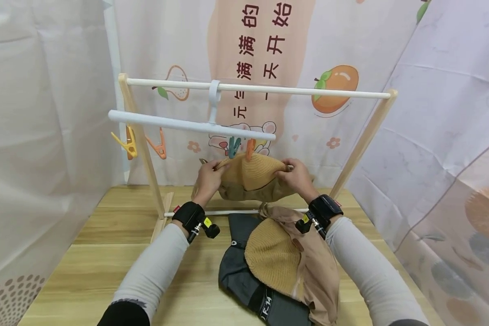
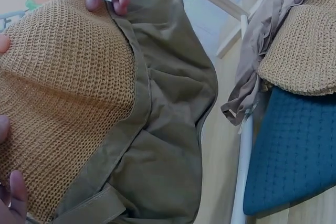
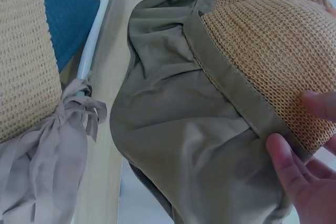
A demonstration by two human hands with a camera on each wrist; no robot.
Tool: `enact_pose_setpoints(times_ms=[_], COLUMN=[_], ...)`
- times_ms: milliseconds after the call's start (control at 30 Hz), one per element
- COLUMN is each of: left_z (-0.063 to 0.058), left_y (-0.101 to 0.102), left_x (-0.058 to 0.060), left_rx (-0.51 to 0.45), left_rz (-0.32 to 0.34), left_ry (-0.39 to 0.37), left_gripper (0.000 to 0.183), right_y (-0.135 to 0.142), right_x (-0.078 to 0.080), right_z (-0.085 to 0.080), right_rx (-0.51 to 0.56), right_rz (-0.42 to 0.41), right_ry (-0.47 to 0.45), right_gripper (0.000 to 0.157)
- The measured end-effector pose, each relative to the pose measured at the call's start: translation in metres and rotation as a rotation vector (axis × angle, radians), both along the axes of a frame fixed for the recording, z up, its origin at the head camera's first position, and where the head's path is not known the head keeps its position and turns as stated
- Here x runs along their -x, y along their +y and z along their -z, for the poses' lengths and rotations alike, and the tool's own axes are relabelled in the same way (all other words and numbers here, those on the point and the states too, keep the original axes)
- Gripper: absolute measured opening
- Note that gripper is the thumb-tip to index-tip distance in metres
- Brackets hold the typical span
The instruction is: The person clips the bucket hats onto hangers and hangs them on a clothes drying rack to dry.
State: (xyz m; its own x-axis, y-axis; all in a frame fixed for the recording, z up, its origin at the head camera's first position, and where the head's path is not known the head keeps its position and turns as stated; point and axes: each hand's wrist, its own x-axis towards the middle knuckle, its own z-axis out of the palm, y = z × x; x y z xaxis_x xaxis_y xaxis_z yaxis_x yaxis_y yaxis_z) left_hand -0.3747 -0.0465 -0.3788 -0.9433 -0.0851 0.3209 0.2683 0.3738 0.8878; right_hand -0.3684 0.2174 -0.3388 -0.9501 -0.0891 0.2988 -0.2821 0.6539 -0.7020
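Observation:
A hat with a tan woven crown [image 1: 265,170] and an olive cloth brim [image 2: 163,145] hangs under a white hanger [image 1: 167,122]. Teal [image 1: 234,147] and orange [image 1: 250,149] clothespins sit at the top of the crown, below the bar. My left hand [image 1: 208,180] pinches the hat's left side. On the opposite side, my right hand [image 1: 298,178] grips the edge where crown meets brim; in the right wrist view its thumb and fingers [image 3: 286,169] lie on the band and weave. The hanger's bar slopes down to the right.
The hanger hooks over the white rail [image 1: 309,91] of a wooden stand [image 1: 362,145]. Yellow [image 1: 129,143] and orange [image 1: 159,146] clips hang at left. A dark hat [image 1: 240,276] and a woven hat with beige cloth [image 1: 273,258] lie on the wooden table [image 1: 85,276].

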Motion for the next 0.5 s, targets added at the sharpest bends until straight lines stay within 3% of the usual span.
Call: enact_pose_setpoints(times_ms=[300,500], left_z=[0.003,0.009], left_y=[-0.003,-0.007], left_x=[0.001,0.000], left_rx=[0.015,0.047], left_rz=[-0.011,-0.034], left_ry=[-0.014,-0.038], left_gripper=[0.030,0.039], right_y=[-0.007,-0.010], right_x=[0.006,0.009], right_z=[0.001,0.012], right_rx=[-0.030,-0.022], right_rz=[-0.002,-0.036], right_ry=[0.018,-0.034], right_gripper=[0.034,0.042])
